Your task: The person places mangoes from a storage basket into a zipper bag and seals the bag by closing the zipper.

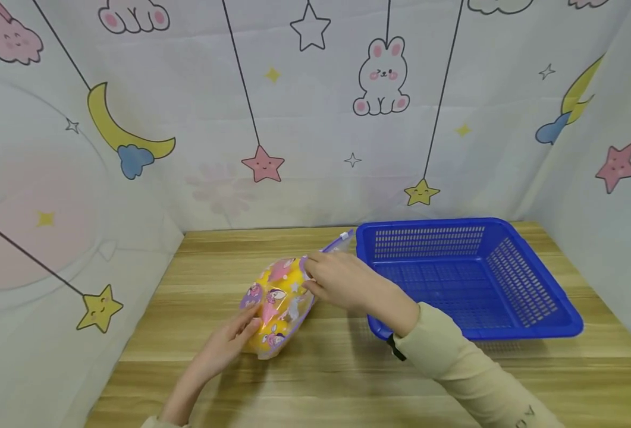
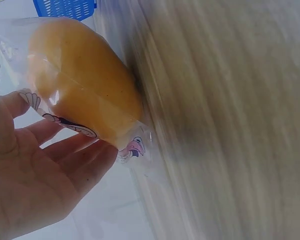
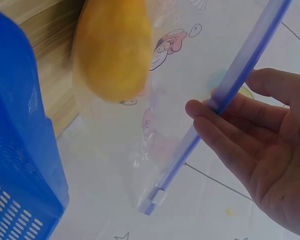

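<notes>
A clear slider zip bag (image 1: 280, 303) with cartoon prints and a purple zip edge lies tilted on the table, left of a blue basket. Inside are rounded yellow-orange things; one large smooth one (image 2: 80, 75) shows through the plastic in the left wrist view. My right hand (image 1: 342, 282) pinches the zip edge (image 3: 190, 142) between fingers and thumb. The white slider (image 3: 158, 196) sits near one end of that edge. My left hand (image 1: 226, 348) rests against the bag's near left side, its fingers (image 2: 92, 157) fairly straight and touching the plastic.
The blue perforated basket (image 1: 534, 255) stands on the right part of the wooden table (image 1: 187, 297), close to my right forearm. Part of a black object (image 1: 396, 349) shows beneath the right wrist. A printed curtain (image 1: 315, 131) encloses the back and sides.
</notes>
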A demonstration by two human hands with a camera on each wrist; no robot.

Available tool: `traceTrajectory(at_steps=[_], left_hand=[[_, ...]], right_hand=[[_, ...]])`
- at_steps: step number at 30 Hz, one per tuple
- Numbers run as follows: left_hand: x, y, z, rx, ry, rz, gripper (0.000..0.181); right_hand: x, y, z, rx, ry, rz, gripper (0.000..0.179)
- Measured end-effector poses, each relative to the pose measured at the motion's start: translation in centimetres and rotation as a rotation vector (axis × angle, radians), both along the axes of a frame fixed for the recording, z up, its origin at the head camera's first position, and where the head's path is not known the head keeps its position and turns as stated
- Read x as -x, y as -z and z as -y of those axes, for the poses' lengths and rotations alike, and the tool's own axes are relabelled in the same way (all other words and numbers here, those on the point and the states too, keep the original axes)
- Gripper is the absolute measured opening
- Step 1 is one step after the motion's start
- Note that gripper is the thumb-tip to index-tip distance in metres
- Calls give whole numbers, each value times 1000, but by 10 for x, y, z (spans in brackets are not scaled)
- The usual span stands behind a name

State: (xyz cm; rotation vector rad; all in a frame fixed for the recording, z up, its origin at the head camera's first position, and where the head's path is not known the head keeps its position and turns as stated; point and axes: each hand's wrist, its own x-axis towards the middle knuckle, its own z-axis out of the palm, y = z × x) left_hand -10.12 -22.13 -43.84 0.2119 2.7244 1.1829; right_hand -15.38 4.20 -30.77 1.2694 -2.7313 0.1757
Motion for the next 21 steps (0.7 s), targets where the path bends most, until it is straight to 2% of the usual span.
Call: traceTrajectory(at_steps=[6, 11, 21], left_hand=[[-7, -6, -5, 40, -8, 20, 56], [-15, -10, -8, 60, -40, 31, 57], [-29, -14, -19, 124, -78, -2, 57]], right_hand=[[7, 0, 3, -14, -26, -14, 15], [13, -2, 7, -19, -32, 29, 16], [25, 1, 16, -25, -56, 88, 11]])
